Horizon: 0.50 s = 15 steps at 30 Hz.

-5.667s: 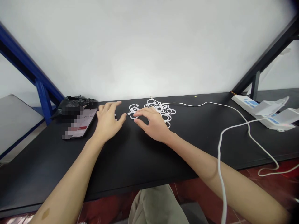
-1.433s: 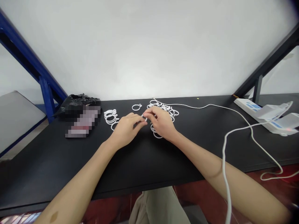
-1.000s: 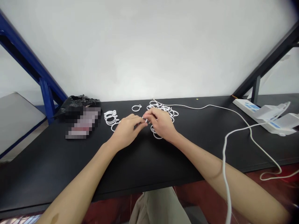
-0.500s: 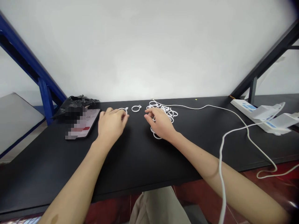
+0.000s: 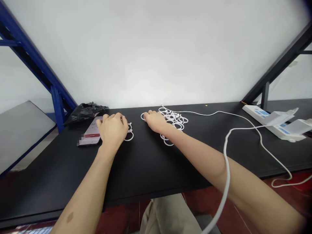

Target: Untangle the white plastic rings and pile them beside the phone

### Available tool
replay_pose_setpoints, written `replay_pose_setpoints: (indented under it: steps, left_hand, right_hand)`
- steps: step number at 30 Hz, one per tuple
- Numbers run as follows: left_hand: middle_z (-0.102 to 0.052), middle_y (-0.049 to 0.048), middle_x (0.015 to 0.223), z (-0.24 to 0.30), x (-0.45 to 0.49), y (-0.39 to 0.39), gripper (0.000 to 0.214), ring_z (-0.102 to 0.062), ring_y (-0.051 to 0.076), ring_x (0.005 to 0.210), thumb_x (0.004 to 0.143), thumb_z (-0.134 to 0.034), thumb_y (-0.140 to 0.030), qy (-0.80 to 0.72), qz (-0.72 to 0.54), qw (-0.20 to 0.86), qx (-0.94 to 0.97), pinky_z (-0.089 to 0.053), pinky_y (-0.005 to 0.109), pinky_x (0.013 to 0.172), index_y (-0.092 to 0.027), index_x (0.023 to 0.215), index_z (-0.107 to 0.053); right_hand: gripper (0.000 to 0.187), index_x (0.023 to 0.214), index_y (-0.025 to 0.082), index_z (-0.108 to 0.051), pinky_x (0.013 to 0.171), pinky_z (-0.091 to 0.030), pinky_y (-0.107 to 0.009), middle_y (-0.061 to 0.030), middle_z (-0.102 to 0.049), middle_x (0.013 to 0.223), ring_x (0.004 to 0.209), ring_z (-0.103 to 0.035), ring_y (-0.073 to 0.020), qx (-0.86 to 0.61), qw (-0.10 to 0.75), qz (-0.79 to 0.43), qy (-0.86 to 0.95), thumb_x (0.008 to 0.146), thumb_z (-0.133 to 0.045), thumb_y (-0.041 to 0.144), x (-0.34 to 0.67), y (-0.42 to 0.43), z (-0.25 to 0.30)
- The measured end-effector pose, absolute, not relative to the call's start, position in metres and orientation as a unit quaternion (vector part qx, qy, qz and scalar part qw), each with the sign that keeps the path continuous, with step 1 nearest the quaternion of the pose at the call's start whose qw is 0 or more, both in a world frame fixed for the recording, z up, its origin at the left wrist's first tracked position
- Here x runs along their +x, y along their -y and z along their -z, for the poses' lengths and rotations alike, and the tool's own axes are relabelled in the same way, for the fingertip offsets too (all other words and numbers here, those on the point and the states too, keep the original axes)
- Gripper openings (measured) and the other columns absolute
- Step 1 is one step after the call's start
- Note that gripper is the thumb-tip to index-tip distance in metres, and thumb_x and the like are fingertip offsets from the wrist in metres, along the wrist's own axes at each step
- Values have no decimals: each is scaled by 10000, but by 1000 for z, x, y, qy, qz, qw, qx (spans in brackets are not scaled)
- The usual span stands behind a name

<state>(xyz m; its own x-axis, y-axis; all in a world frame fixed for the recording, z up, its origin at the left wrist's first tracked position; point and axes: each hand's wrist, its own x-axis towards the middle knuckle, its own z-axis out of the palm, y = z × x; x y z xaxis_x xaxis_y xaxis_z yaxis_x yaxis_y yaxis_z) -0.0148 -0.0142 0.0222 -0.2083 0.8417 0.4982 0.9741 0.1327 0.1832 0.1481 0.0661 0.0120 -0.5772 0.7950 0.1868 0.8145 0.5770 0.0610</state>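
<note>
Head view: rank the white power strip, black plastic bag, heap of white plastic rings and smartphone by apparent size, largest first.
1. White power strip
2. Black plastic bag and heap of white plastic rings, too alike to rank
3. Smartphone, probably smallest, though the left hand partly hides it

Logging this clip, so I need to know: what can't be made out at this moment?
- Rings by the left hand: in the head view, the hand covers them, so their number is unclear.
- Ring pile: the rings overlap and the right hand covers its edge, so no count.
- Phone: the screen is partly blurred, and the left hand hides part of it.
- Cable: the bottom edge cuts it off.
</note>
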Motion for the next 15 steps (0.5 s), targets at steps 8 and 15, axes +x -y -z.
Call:
replay_pose_setpoints:
  steps: [8,15]
  left_hand:
    - [-736,61,972,-20,9,13,295,-610,232,874,914,-480,-396,624,393,-77,-671,-450,366,830,-199,1020,-671]
    - [-749,56,933,-14,20,13,355,-606,154,760,838,-636,-458,519,499,-383,-578,-445,268,634,-192,1069,-685]
  right_hand:
    - [250,1057,198,-609,767,-351,-331,-59,-671,887,829,-599,-188,-414,171,122,886,1026,-375,281,180,-25,-15]
    - [286,977,199,-637,737,-386,-307,-64,-675,923,835,-588,-173,-359,276,77,888,1022,-377,308,203,2,-4]
